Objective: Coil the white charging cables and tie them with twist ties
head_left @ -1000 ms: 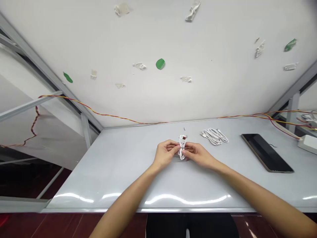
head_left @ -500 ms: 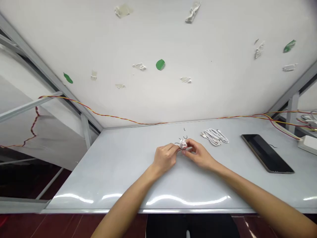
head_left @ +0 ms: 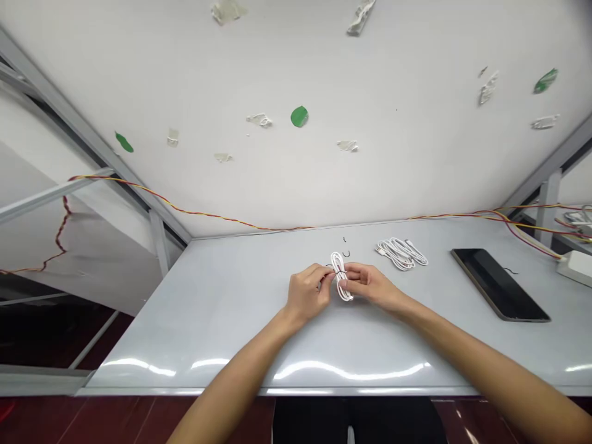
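A white charging cable point(head_left: 337, 260), coiled into a narrow bundle, is gripped between the thumb and fingers of my right hand point(head_left: 372, 285). Round its middle runs a thin black twist tie point(head_left: 341, 272). My left hand point(head_left: 309, 292) is closed in a pinch at the left side of the bundle, where the tie's end is. The fingertips partly hide that end. Beyond the hands lie short black bits of tie point(head_left: 346, 254) on the grey tabletop point(head_left: 231, 296). A second white cable point(head_left: 401, 253) rests loosely coiled to the right.
A black tablet or large phone point(head_left: 499, 285) lies on the right of the table, with a thin black strand beside it. A white power strip point(head_left: 576, 267) is at the far right. Red and yellow wires point(head_left: 203, 214) run along the white wall point(head_left: 277, 179), which bears tape scraps.
My hands have turned the cable bundle from end-on to nearly upright in view, so its loops and the black tie round them now show. My left fingers have shifted slightly.
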Demonstrator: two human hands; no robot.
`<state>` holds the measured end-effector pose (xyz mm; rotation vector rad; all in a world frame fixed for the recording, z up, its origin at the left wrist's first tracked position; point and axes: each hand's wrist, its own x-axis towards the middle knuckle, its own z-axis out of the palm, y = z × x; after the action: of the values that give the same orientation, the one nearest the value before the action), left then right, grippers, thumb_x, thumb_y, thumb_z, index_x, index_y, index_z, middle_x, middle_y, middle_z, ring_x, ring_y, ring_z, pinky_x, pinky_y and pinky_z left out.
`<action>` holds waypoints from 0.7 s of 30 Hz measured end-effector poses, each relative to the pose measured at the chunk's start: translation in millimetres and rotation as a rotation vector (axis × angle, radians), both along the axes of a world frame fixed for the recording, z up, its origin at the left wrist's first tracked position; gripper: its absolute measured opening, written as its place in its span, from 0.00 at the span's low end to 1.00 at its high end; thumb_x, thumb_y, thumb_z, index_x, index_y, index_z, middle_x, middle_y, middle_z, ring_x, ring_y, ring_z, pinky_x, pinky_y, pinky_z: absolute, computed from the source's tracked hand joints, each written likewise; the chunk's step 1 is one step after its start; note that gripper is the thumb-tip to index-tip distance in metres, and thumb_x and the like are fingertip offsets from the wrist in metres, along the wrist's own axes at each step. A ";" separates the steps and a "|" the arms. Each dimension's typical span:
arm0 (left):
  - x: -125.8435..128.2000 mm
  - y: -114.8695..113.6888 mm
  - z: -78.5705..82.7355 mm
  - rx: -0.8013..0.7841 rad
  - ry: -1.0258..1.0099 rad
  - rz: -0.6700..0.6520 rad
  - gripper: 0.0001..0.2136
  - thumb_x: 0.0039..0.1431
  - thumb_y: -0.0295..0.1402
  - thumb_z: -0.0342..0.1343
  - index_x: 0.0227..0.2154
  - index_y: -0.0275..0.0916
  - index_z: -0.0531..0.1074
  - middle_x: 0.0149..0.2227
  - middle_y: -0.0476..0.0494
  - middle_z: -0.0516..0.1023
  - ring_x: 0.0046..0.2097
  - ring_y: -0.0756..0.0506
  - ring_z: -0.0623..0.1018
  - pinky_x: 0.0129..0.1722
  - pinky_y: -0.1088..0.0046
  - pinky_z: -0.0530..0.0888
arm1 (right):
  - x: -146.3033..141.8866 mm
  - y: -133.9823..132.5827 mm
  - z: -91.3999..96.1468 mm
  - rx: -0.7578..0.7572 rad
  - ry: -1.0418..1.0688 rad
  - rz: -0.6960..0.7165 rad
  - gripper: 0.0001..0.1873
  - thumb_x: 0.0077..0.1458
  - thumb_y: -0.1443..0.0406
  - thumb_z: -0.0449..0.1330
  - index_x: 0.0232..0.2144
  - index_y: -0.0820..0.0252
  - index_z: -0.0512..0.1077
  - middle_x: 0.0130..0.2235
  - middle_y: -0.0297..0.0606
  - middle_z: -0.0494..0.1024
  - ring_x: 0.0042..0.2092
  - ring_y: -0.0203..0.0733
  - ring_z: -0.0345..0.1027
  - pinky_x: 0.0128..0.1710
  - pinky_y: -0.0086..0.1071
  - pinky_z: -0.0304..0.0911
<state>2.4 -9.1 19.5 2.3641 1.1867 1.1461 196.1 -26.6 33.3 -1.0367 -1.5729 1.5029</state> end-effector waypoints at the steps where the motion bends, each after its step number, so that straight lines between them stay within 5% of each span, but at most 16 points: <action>1: -0.1 -0.1 -1.2 0.008 0.020 -0.001 0.10 0.66 0.33 0.49 0.36 0.42 0.77 0.32 0.45 0.80 0.31 0.48 0.76 0.28 0.73 0.71 | -0.2 -0.6 -2.1 0.085 -0.075 -0.058 0.19 0.59 0.55 0.58 0.50 0.57 0.73 0.35 0.37 0.77 0.35 0.42 0.69 0.37 0.36 0.65; 5: -2.0 1.4 0.2 0.042 0.069 0.031 0.10 0.66 0.33 0.49 0.36 0.40 0.76 0.32 0.45 0.79 0.29 0.49 0.75 0.25 0.75 0.68 | 3.2 -0.3 -9.1 0.469 -0.453 -0.258 0.17 0.59 0.62 0.54 0.48 0.54 0.75 0.36 0.40 0.75 0.36 0.45 0.67 0.38 0.38 0.63; 7: -4.8 4.4 4.1 0.040 0.034 0.072 0.10 0.66 0.33 0.49 0.35 0.41 0.76 0.32 0.46 0.79 0.29 0.50 0.75 0.26 0.75 0.69 | 6.7 1.5 -9.8 0.506 -0.502 -0.246 0.18 0.58 0.63 0.54 0.48 0.53 0.76 0.35 0.40 0.74 0.35 0.45 0.66 0.38 0.38 0.63; 11: -13.5 16.4 9.8 -0.010 -0.110 0.249 0.10 0.65 0.34 0.50 0.34 0.39 0.75 0.33 0.45 0.79 0.29 0.50 0.75 0.27 0.75 0.70 | 12.5 5.6 -3.9 0.162 -0.187 -0.200 0.17 0.59 0.57 0.56 0.48 0.54 0.75 0.25 0.33 0.69 0.28 0.41 0.63 0.32 0.36 0.63; 14: -17.5 25.6 4.8 -0.078 -0.115 0.296 0.09 0.63 0.34 0.52 0.33 0.39 0.76 0.33 0.46 0.80 0.28 0.51 0.75 0.29 0.75 0.71 | 15.9 8.6 1.2 -0.048 0.117 -0.346 0.19 0.55 0.54 0.61 0.45 0.56 0.75 0.23 0.29 0.64 0.25 0.37 0.59 0.30 0.34 0.62; 17: -16.9 29.8 -5.4 -0.188 0.032 0.244 0.08 0.61 0.32 0.55 0.38 0.41 0.78 0.37 0.47 0.80 0.28 0.50 0.75 0.32 0.72 0.73 | 20.4 13.4 2.2 -0.108 0.215 -0.488 0.18 0.50 0.53 0.65 0.40 0.57 0.75 0.28 0.31 0.65 0.25 0.34 0.58 0.29 0.33 0.62; 21: -15.1 29.1 -10.7 -0.226 0.142 0.209 0.13 0.60 0.34 0.57 0.47 0.43 0.77 0.43 0.46 0.79 0.28 0.50 0.73 0.32 0.72 0.72 | 31.9 23.0 1.4 -0.084 0.079 -0.531 0.20 0.50 0.53 0.64 0.41 0.58 0.75 0.29 0.32 0.65 0.25 0.33 0.59 0.29 0.33 0.63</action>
<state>-12.7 20.0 8.8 2.2210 1.5536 0.8586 228.1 -3.6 34.7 -1.3010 -1.0713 1.2266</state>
